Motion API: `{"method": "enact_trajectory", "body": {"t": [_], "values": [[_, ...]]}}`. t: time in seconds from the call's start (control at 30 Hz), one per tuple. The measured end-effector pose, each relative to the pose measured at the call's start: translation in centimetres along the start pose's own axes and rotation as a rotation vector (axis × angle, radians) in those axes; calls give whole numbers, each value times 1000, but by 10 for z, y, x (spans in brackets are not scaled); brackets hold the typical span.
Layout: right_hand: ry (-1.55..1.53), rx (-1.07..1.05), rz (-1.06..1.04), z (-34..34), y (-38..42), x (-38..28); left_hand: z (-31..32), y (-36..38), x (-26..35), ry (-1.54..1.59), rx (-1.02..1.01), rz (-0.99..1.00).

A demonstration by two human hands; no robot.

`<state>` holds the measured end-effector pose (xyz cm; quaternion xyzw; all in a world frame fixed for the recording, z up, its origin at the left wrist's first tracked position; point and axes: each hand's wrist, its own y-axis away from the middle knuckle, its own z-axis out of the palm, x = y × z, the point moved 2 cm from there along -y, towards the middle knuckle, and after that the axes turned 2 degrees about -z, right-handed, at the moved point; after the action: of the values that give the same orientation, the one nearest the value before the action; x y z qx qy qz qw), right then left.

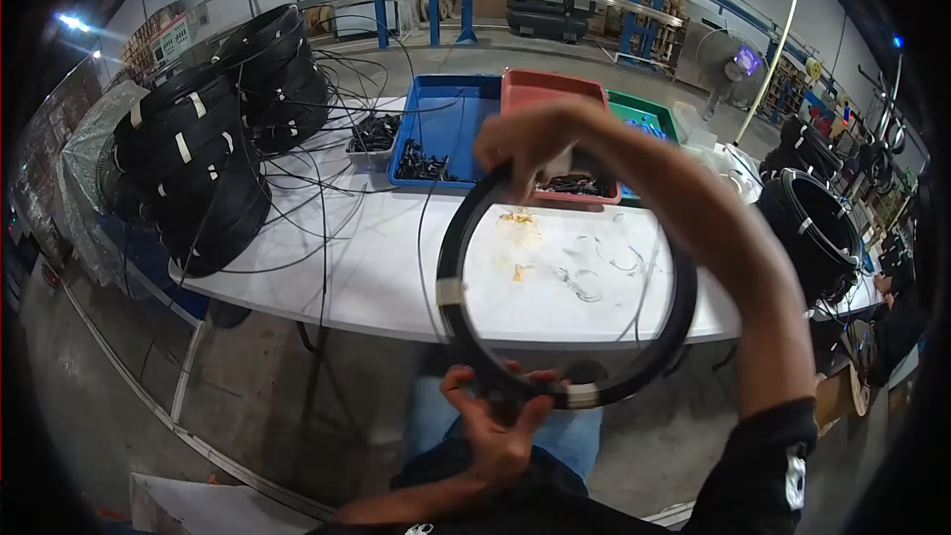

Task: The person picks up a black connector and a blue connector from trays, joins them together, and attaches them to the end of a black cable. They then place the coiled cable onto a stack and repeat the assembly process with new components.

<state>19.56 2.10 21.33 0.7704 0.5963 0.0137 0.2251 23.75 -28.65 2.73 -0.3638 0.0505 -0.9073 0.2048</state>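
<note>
A ring-shaped coil of black cable (682, 312), bound with pieces of pale tape, is held up in front of me over the table's near edge. My left hand (498, 433) grips it at the bottom, fingers and thumb wrapped round the cable. At the upper left of the ring is my right hand (527, 144), bent downward and closed on the coil, slightly blurred by motion. My right forearm passes over the far right part of the ring and hides it. Thin loose cable strands hang by the coil's left and right sides.
On the white table (386, 282) stand a blue tray (451, 104), a red tray (555, 87) and a green tray (644, 114) with small parts. Stacks of black coils (193, 159) rise at the left, trailing loose cable ends. More coils (807, 228) are at the right.
</note>
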Motion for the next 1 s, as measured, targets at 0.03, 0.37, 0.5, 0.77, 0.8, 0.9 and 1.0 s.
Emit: {"method": "enact_trajectory", "body": {"t": [0.03,0.37,0.5,0.77,0.8,0.9,1.0], "values": [[-128,3,-50,21,-31,19,-18,-3,1,-22,86,-27],[-274,182,-252,140,-130,74,-113,-9,-10,-222,314,-255],[-332,510,-114,155,-92,57,-103,-7,-11,-146,230,-253],[234,1166,1592,213,164,180,-104,1,-21,158,161,-334],[183,1152,1760,243,177,201,-102,0,-23,165,138,-317],[-173,1208,1605,309,200,275,-98,-5,-31,178,118,-281],[-825,1431,1056,280,176,261,-96,-9,-39,177,125,-280]]}}
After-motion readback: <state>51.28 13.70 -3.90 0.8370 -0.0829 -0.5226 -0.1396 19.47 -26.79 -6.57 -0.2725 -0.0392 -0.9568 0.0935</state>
